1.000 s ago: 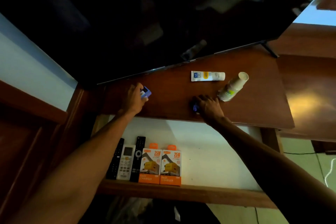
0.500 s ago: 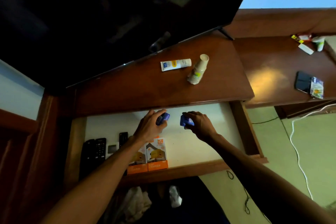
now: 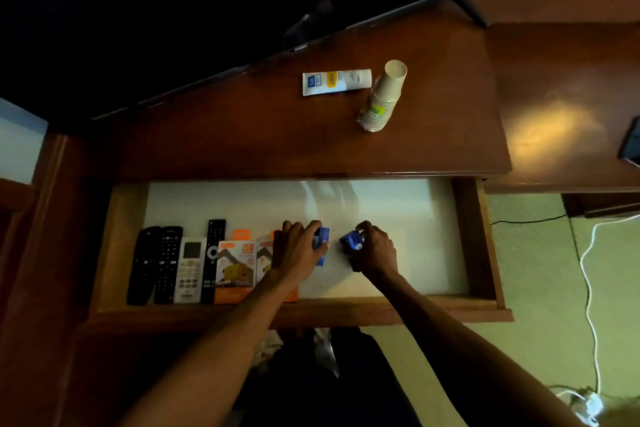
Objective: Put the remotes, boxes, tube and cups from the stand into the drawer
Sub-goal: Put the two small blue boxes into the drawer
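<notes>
The wooden drawer is pulled out, white inside. At its left lie several remotes side by side, with two orange boxes to their right. My left hand holds a small blue box low over the drawer floor, partly covering the second orange box. My right hand grips another small blue box just to the right. On the stand top a white tube lies flat beside a stack of paper cups on its side.
A dark TV overhangs the back of the stand. A lower wooden shelf sits at the right with a dark phone at its edge. White cables run over the green floor at right.
Both hands picked the blue boxes off the stand top and carried them down into the drawer, lowering them to its floor right of the orange boxes.
</notes>
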Tool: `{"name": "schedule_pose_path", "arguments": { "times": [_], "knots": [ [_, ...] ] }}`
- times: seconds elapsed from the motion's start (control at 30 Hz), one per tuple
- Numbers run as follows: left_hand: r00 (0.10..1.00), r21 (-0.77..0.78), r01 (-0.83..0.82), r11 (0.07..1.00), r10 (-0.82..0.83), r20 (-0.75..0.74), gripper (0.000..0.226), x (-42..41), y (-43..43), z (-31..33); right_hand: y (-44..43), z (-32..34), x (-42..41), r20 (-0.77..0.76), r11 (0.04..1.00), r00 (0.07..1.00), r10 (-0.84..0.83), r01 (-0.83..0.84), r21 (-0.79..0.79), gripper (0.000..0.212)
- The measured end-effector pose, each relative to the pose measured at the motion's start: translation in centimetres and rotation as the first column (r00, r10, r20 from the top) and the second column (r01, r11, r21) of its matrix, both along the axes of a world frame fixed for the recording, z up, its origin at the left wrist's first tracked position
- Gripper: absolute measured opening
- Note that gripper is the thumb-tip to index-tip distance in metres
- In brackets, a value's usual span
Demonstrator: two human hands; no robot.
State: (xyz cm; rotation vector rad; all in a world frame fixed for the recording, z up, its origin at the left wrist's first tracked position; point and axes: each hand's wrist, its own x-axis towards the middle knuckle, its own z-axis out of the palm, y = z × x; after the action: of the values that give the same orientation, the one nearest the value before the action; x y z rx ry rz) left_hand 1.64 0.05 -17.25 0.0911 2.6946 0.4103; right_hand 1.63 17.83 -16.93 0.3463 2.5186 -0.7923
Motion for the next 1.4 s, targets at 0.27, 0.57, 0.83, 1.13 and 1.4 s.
{"name": "schedule_pose_path", "arguments": {
  "times": [0.27, 0.57, 0.83, 1.13, 1.4],
  "knots": [
    [0.985, -0.222, 0.162, 0.961, -0.144, 0.094, 0.055, 1.1, 0.0, -0.3, 2.8, -1.4, 0.0, 0.115, 0.989, 0.982, 0.149, -0.146, -0.036, 0.058],
    [0.958, -0.29, 0.269, 0.918, -0.224, 0.179, 0.058, 2.8, -0.6, 0.6, 2.3, -2.0, 2.0, 0.145, 0.95, 0.949, 0.28, -0.253, -0.181, 0.066],
    [0.959, -0.27, 0.278, 0.922, -0.251, 0.129, 0.046, 4.7, -1.5, 0.2, -0.5, -2.1, 3.6, 0.132, 0.926, 0.923, 0.362, -0.34, -0.165, 0.057],
    [0.96, -0.25, 0.26, 0.933, -0.222, 0.17, 0.054, 4.5, -1.0, 2.1, -1.0, -0.6, 3.0, 0.249, 0.853, 0.823, 0.511, -0.521, -0.031, 0.059],
    [0.99, 0.185, -0.038, 0.982, 0.061, -0.123, 0.031, -1.9, -0.7, 9.4, 2.9, 7.7, -4.9, -0.296, 0.99, 0.953, 0.071, -0.105, -0.099, 0.037]
  ]
}}
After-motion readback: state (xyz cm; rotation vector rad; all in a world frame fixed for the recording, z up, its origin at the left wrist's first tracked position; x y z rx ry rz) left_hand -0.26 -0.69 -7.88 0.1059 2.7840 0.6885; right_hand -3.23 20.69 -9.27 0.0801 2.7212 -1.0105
